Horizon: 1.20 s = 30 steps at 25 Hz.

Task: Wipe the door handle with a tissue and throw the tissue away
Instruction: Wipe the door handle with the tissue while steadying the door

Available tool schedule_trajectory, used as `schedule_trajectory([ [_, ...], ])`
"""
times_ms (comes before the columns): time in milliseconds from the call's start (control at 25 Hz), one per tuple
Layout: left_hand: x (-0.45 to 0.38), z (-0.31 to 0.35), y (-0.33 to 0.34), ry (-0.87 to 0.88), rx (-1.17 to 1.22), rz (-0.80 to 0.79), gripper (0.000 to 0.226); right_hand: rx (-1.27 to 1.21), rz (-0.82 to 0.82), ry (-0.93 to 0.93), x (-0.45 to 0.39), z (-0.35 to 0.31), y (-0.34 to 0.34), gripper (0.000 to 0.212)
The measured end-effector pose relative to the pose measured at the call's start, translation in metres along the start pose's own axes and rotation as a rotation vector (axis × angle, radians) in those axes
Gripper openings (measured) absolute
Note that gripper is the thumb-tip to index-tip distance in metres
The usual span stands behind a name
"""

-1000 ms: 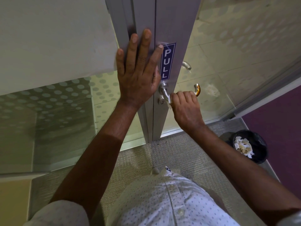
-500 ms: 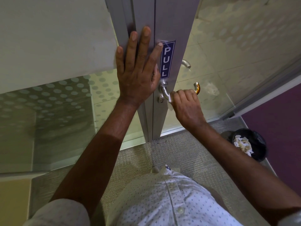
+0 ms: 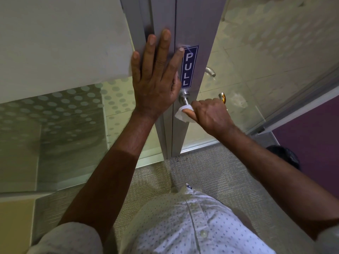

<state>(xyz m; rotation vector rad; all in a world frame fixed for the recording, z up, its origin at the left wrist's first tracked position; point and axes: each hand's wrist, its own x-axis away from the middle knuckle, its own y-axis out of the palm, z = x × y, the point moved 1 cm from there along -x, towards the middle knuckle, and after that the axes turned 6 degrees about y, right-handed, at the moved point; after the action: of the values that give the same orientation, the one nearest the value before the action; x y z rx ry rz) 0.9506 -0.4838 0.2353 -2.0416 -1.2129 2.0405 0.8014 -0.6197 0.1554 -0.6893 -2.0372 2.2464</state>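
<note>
White tissue [image 3: 183, 114] is bunched in our right hand [image 3: 211, 114], fingers curled round it and round the door handle [image 3: 184, 99] near its base. Left hand [image 3: 156, 83] lies flat, fingers spread, bracing the door frame [image 3: 165, 19] beside the PULL sticker [image 3: 189, 66]. To wipe well, we should keep the tissue wrapped fully round the lever and draw outward to the tip. Bin [image 3: 286, 156] partly visible, right, behind the forearm.
</note>
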Motion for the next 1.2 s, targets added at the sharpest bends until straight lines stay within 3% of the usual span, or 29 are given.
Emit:
schedule_trajectory([
  [120,0.0,0.0,0.001,-0.007,0.001,-0.002,0.051,0.009,0.098,-0.017,0.024,0.012,0.015,0.021],
  [240,-0.001,0.0,0.002,-0.014,-0.003,0.003,0.053,0.031,0.139,-0.068,0.03,0.017,0.019,0.021],
  [320,0.0,0.0,0.003,-0.015,-0.015,-0.002,0.053,0.039,0.115,-0.106,0.022,0.019,0.012,0.006],
  [440,0.0,0.001,0.004,-0.025,-0.019,-0.005,0.055,0.006,-0.024,-0.14,0.007,0.022,0.001,0.031],
  [600,0.004,0.001,0.007,-0.04,-0.048,0.019,0.057,0.004,-0.072,-0.128,-0.006,0.02,-0.01,0.061],
  [680,0.004,0.001,0.008,-0.044,-0.064,0.018,0.055,-0.011,-0.094,-0.126,0.0,0.02,-0.007,0.056],
  [800,0.007,0.002,0.01,-0.046,-0.111,0.021,0.057,-0.09,-0.027,-0.16,0.018,0.031,-0.001,0.028],
  [960,0.01,0.001,0.011,-0.047,-0.172,0.014,0.059,-0.098,-0.054,-0.253,0.025,0.039,-0.006,0.034],
  [1120,0.01,0.001,0.012,-0.014,-0.209,0.016,0.06,-0.023,-0.149,-0.223,0.008,0.028,-0.018,0.01],
  [1200,0.01,0.0,0.013,-0.014,-0.218,0.019,0.062,-0.004,-0.213,-0.254,-0.001,0.028,-0.021,0.014],
])
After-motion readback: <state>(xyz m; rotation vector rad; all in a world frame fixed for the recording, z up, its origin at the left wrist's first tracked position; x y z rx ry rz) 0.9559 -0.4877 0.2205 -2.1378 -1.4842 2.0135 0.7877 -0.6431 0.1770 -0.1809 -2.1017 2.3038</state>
